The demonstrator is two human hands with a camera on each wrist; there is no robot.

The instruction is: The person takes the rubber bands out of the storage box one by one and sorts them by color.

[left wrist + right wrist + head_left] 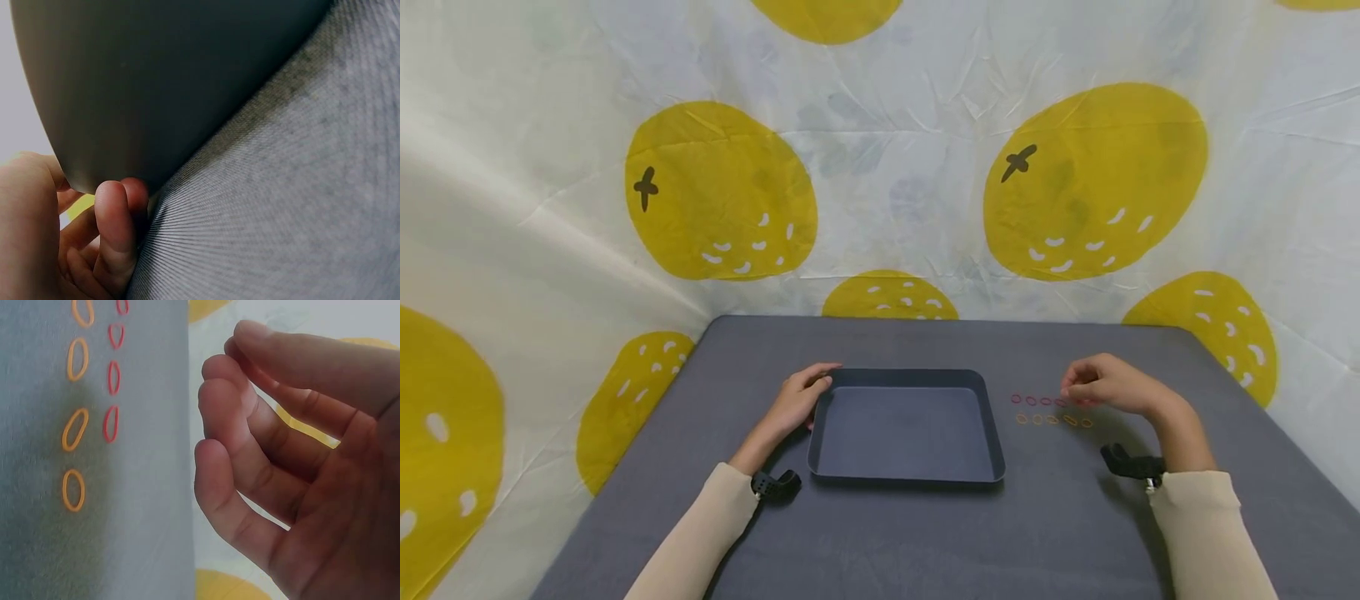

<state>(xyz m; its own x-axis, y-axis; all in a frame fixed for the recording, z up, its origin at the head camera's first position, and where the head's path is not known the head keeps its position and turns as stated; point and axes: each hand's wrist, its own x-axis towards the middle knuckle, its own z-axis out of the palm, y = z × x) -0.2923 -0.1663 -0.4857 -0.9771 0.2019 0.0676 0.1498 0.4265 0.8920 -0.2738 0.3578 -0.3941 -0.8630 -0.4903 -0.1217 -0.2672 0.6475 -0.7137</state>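
A dark rectangular baking tray [907, 437] lies on the grey table. My left hand [797, 400] grips its far left side, and in the left wrist view curled fingers [115, 219] meet the tray's lower edge [144, 94]. My right hand [1108, 383] hovers over the right end of a row of small red rubber bands [1032, 401]. A row of orange rubber bands [1037, 419] runs nearer to me. The right wrist view shows the right hand [281, 444] with bent fingers and the thumb tip close to the index finger; anything between them is hidden.
Grey fabric covers the table [895, 542], whose far edge meets a white curtain [895, 183] printed with yellow fruit. Dark camera straps [777, 486] sit on both wrists. The bands lie just right of the tray.
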